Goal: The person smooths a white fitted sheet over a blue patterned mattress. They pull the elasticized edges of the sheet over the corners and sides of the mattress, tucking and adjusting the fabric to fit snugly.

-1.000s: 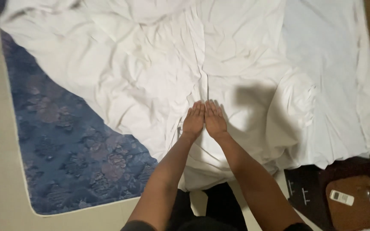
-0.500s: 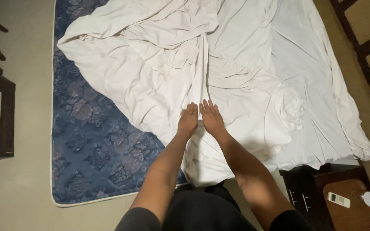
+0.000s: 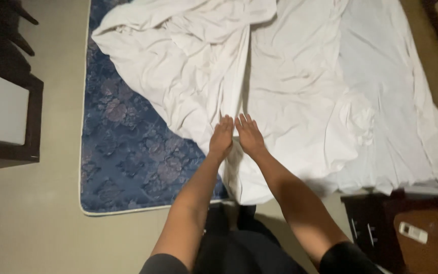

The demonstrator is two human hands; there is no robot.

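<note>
Both arms stretched forward, side by side. Left hand (image 3: 222,137) and right hand (image 3: 250,134) lie flat, palms down, fingers straight and open, gripping nothing; thumbs nearly touching. Both press on the white sheet (image 3: 300,96) near its front edge, either side of a long raised fold (image 3: 243,76) that runs away from the hands up the middle. Sheet is rumpled and covers most of the mattress; left part bunched, right part smoother. Blue patterned mattress (image 3: 122,147) shows bare at the left and front-left corner. Nightstand (image 3: 422,233) at lower right with a remote (image 3: 412,232) on top. Dark table (image 3: 6,116) at far left.
</note>
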